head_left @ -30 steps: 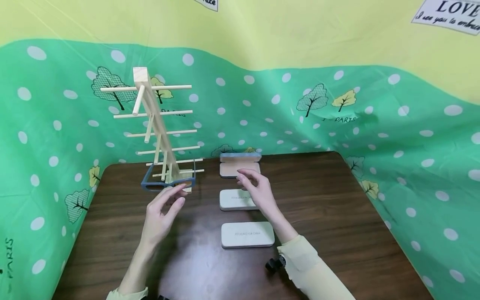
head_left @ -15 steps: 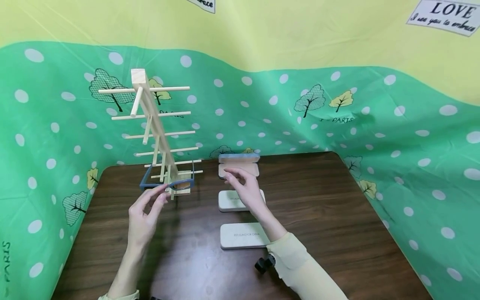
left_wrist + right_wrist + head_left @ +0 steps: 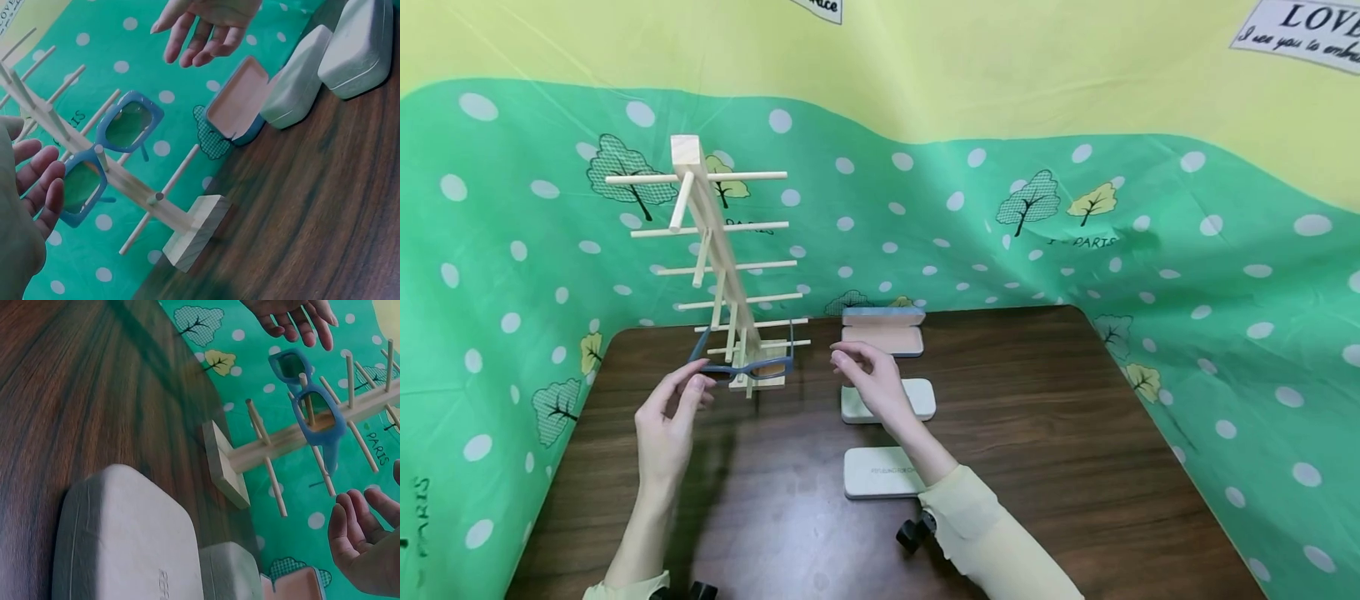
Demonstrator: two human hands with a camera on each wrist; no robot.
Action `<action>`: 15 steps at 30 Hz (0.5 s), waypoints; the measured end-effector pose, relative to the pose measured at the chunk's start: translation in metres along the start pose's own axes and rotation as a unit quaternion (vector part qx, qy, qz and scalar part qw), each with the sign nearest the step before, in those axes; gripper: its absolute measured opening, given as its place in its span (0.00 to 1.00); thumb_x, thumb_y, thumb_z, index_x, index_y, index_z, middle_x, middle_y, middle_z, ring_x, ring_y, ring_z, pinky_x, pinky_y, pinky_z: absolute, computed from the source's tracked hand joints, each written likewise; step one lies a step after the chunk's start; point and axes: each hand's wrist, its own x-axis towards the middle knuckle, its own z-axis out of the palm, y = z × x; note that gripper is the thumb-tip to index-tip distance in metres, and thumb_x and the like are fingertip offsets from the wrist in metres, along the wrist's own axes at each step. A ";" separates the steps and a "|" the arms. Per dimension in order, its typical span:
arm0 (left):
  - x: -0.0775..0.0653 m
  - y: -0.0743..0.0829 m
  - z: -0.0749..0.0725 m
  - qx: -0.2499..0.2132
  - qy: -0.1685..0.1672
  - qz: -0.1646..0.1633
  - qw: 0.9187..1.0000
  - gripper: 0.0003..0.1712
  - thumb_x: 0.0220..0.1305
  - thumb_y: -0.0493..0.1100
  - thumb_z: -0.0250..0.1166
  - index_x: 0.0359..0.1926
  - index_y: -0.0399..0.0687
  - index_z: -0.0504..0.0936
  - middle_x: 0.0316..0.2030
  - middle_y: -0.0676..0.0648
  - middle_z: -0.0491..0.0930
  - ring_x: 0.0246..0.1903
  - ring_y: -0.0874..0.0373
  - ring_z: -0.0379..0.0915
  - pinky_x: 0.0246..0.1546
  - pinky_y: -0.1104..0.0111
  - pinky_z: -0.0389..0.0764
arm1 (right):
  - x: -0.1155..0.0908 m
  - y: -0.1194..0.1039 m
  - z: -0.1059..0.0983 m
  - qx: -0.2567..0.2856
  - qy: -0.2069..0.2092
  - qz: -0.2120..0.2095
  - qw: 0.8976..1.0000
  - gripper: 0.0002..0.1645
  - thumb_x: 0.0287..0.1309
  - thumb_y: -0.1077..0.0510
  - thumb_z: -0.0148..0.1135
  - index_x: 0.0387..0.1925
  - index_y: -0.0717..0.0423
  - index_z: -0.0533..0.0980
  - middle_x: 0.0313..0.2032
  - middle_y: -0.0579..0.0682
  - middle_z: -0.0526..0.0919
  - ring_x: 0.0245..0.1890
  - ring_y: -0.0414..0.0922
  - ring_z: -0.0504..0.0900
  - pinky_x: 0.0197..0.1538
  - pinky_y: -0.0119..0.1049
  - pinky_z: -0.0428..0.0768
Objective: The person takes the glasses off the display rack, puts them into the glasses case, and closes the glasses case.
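Blue-framed sunglasses (image 3: pixel 745 369) hang on the lower pegs of a wooden display rack (image 3: pixel 722 250). My left hand (image 3: pixel 666 417) is beside their left end, its fingers loosely bent. In the right wrist view a small gap shows between the left hand (image 3: pixel 294 317) and the sunglasses (image 3: pixel 339 428). My right hand (image 3: pixel 874 383) hovers to the right of the rack with relaxed fingers and holds nothing. From the left wrist, both lenses of the sunglasses (image 3: pixel 103 201) face the camera, and the left hand (image 3: pixel 28 194) overlaps one edge of the frame.
An open glasses case (image 3: pixel 882 340) with a pink lining stands at the back of the dark wooden table (image 3: pixel 1037 433). Two closed white cases, the middle case (image 3: pixel 919 400) and the front case (image 3: pixel 880 472), lie before it, partly behind my right arm. A green dotted cloth (image 3: pixel 955 250) hangs behind.
My left hand has moved left, from in front of the sunglasses' middle to their left end. My right hand has drifted left towards the rack. The sunglasses stay on the pegs.
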 end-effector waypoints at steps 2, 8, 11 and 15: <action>0.003 0.000 0.000 -0.004 0.010 -0.021 1.000 0.15 0.76 0.41 0.60 0.57 0.44 0.85 0.35 0.54 0.87 0.31 0.63 0.81 0.37 0.77 0.82 | 0.001 0.000 0.003 0.002 -0.002 0.003 1.000 0.20 0.72 0.49 0.62 0.58 0.55 0.82 0.49 0.61 0.87 0.41 0.38 0.86 0.47 0.36 0.88; 0.012 -0.004 -0.004 -0.001 0.039 -0.074 0.997 0.17 0.76 0.45 0.60 0.59 0.45 0.85 0.33 0.57 0.85 0.28 0.61 0.81 0.36 0.77 0.81 | 0.007 -0.002 0.016 0.002 -0.006 0.010 1.000 0.22 0.72 0.48 0.62 0.58 0.57 0.82 0.48 0.60 0.88 0.41 0.40 0.87 0.44 0.34 0.87; 0.014 -0.006 -0.008 0.006 0.054 -0.097 0.994 0.18 0.76 0.47 0.61 0.60 0.46 0.84 0.31 0.58 0.82 0.27 0.62 0.79 0.35 0.76 0.79 | 0.009 -0.005 0.025 0.000 -0.010 0.021 1.000 0.21 0.72 0.49 0.63 0.58 0.57 0.82 0.49 0.61 0.88 0.41 0.40 0.86 0.44 0.34 0.87; 0.016 -0.009 -0.010 0.011 0.069 -0.112 0.991 0.18 0.76 0.48 0.61 0.60 0.47 0.84 0.28 0.57 0.80 0.27 0.60 0.78 0.34 0.74 0.77 | 0.011 -0.006 0.034 0.003 -0.008 0.032 0.999 0.22 0.71 0.49 0.63 0.58 0.58 0.82 0.50 0.63 0.88 0.41 0.39 0.86 0.44 0.34 0.87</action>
